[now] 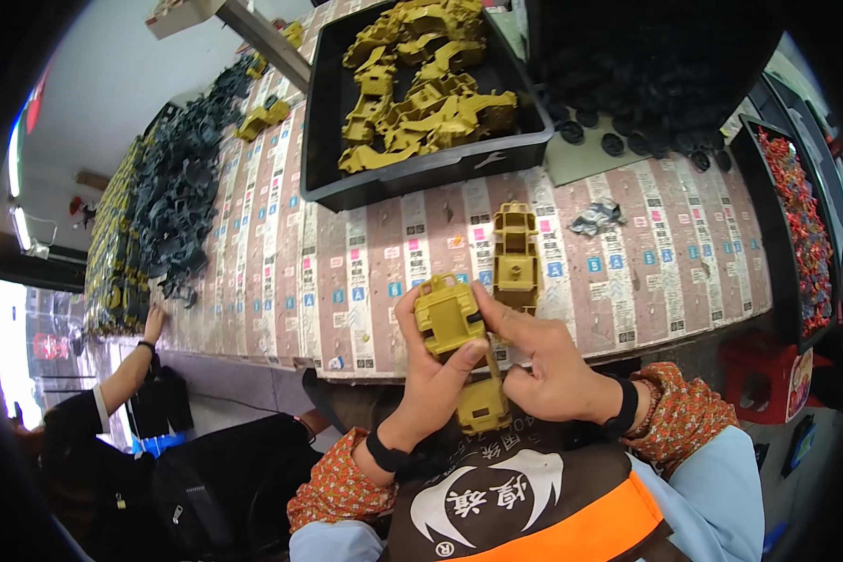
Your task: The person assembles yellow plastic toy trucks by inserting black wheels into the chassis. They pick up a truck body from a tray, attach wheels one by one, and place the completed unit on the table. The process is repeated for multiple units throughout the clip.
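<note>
Just beyond the table's near edge, both my hands hold a mustard-yellow plastic toy vehicle body (pixel 448 317), with small dark pieces at its sides. My left hand (pixel 429 379) wraps its left side, thumb across the lower part. From the right, my right hand (pixel 557 370) has its index finger stretched along the body's side and its other fingers curled in. The lower end of the yellow part hangs over my apron, partly covered by my fingers. A similar yellow plastic frame (pixel 516 262) lies on the table right behind my right hand.
A black tray (pixel 421 178) heaped with yellow parts stands behind my hands. Black wheels (pixel 613 144) lie back right, near a bin of small red parts (pixel 796 225). Dark grey parts (pixel 173 201) pile up at left, where another person's arm (pixel 126 379) reaches in. Crumpled plastic (pixel 598 218) lies right.
</note>
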Action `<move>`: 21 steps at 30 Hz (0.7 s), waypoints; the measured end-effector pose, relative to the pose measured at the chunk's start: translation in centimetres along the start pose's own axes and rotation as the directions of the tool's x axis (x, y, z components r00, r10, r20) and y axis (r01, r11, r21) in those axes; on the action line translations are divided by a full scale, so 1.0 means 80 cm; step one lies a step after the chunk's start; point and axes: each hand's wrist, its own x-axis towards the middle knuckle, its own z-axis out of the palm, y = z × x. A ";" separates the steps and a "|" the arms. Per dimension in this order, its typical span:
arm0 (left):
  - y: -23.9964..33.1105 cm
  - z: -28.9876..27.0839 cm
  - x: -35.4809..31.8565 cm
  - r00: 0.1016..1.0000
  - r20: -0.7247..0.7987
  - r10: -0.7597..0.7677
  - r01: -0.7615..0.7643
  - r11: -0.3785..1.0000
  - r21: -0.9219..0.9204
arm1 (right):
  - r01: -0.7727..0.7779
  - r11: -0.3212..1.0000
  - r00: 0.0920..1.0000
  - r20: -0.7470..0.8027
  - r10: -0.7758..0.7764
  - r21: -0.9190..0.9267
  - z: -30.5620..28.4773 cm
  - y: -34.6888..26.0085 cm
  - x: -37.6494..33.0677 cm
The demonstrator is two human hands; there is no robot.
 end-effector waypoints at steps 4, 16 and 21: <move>0.002 -0.004 0.010 0.994 0.030 -0.102 0.102 0.995 -0.010 | -0.141 0.990 0.990 0.003 0.141 0.022 -0.017 -0.011 0.012; 0.038 -0.042 0.032 0.936 -0.036 -0.350 0.264 0.767 -0.585 | -0.408 0.419 0.883 -0.467 -0.046 -0.811 -0.258 0.160 0.184; 0.041 -0.034 0.044 0.929 -0.077 -0.363 0.214 0.693 -0.688 | -0.327 0.382 0.920 -0.384 -0.081 -0.864 -0.240 0.168 0.190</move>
